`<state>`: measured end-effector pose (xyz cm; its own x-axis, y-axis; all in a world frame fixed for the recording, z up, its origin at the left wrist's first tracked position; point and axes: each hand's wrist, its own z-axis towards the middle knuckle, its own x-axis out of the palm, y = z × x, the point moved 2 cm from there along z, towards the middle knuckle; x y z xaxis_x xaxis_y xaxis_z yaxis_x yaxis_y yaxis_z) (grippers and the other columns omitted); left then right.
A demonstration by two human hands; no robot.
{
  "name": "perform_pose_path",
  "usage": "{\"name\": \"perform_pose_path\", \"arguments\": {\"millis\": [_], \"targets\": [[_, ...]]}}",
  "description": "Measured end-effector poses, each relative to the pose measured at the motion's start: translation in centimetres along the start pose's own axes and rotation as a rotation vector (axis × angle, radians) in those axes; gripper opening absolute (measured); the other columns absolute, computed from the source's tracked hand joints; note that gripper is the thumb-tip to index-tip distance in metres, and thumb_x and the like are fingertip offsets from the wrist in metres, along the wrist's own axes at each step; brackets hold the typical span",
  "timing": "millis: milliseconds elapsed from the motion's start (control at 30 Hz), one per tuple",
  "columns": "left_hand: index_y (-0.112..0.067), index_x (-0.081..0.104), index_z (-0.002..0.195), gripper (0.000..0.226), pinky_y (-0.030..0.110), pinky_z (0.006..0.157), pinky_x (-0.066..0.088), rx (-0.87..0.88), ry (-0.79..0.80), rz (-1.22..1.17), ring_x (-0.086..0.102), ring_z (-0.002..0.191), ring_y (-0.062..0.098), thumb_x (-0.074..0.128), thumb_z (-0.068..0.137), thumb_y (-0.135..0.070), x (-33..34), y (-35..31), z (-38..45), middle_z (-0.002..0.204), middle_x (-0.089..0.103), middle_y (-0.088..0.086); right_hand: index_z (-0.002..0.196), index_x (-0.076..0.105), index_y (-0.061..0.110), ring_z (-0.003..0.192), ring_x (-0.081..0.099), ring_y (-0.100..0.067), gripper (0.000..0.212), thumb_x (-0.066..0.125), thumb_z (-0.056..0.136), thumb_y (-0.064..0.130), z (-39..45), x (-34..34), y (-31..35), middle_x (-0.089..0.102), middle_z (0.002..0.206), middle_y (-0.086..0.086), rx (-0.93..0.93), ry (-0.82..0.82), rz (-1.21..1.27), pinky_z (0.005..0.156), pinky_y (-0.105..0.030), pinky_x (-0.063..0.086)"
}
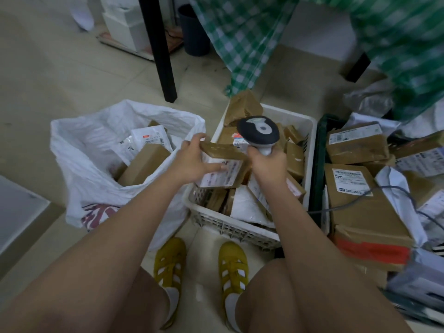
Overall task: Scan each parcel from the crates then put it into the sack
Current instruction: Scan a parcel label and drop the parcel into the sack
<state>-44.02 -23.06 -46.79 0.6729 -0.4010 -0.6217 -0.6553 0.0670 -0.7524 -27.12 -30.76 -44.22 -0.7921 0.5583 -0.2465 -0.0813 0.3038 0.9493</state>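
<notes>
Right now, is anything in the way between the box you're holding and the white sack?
Nothing visible blocks it. The left hand holds the parcel above the white crate, and the sack sits open just to its left, with only the sack's rim between them. The right hand holds the scanner on the other side.

Bare forearms and knees, no sleeves showing; mustard-yellow cut-out sandals over white socks.

The sack sits left of 2 crates (both full of parcels); a held parcel hangs over the nearer crate's left rim.
</notes>
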Motion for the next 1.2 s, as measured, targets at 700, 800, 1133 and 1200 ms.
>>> {"name": "perform_pose_path", "arguments": {"millis": [700,800,1133,1200], "targets": [[-0.011,0.045,0.134,0.097,0.045,0.112,0.035,-0.259,0.130,-0.794,0.060,0.114,0.015,0.084,0.053,-0.046,-4.1,0.9,-4.2,0.116,0.069,0.001,0.089,0.056,0.035,0.097,0.064,-0.009,0.027,0.078,0.079,0.023,-3.1,4.1,3.0,0.065,0.093,0.016,-0.002,0.050,0.441,0.090,-0.034,0.052],[-0.028,0.028,0.143,0.084,0.044,0.109,0.039,-0.238,0.176,-0.754,0.064,0.109,0.016,0.078,0.075,-0.029,-4.1,1.6,-4.1,0.117,0.069,0.000,0.088,0.058,0.034,0.092,0.066,-0.011,0.025,0.078,0.079,0.023,-2.7,4.7,2.7,0.068,0.093,0.012,-0.018,0.085,0.376,0.088,-0.040,0.055],[-0.024,0.052,0.120,0.026,0.042,0.090,0.050,-0.316,0.207,-0.861,0.065,0.088,0.022,0.050,0.096,-0.035,-4.7,2.3,-4.4,0.113,0.064,0.006,0.098,0.060,0.031,0.100,0.064,-0.012,0.030,0.080,0.076,0.030,-2.3,6.1,2.5,0.069,0.100,0.010,-0.059,0.167,0.193,0.093,-0.042,0.053],[-0.022,0.054,0.115,0.021,0.039,0.081,0.051,-0.333,0.181,-0.865,0.063,0.081,0.020,0.047,0.097,-0.030,-4.8,2.5,-4.5,0.100,0.063,0.004,0.106,0.063,0.026,0.100,0.064,-0.011,0.036,0.080,0.076,0.032,-2.3,6.3,2.5,0.070,0.100,0.010,-0.075,0.185,0.158,0.093,-0.042,0.053]]}}
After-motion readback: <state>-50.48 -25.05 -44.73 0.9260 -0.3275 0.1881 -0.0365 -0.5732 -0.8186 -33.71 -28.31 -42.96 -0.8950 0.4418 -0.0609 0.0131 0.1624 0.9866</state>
